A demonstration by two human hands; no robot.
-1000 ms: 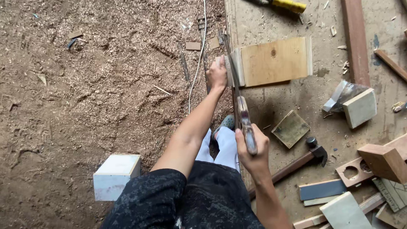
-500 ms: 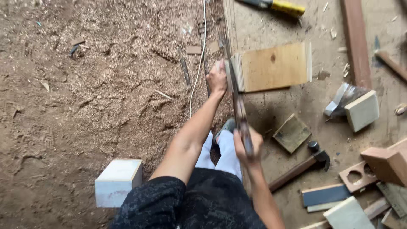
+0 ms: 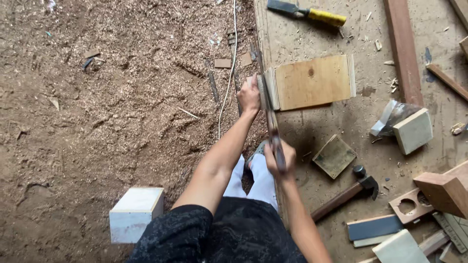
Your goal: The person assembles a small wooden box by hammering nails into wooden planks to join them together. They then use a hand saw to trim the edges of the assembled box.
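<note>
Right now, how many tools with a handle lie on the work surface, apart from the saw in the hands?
2: a yellow-handled chisel at the top edge, and a wooden-handled hammer near the lower right. Others may lie outside the view.

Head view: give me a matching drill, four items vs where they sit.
Items:
1 chisel
2 hammer
3 white block
4 plywood board

Places:
A on the sawdust, beside the person's left arm
B top of the picture, yellow handle
C under the saw, steadied by the left hand
D low on the platform, right of the right hand

Pairs: 1-B, 2-D, 3-A, 4-C
</note>
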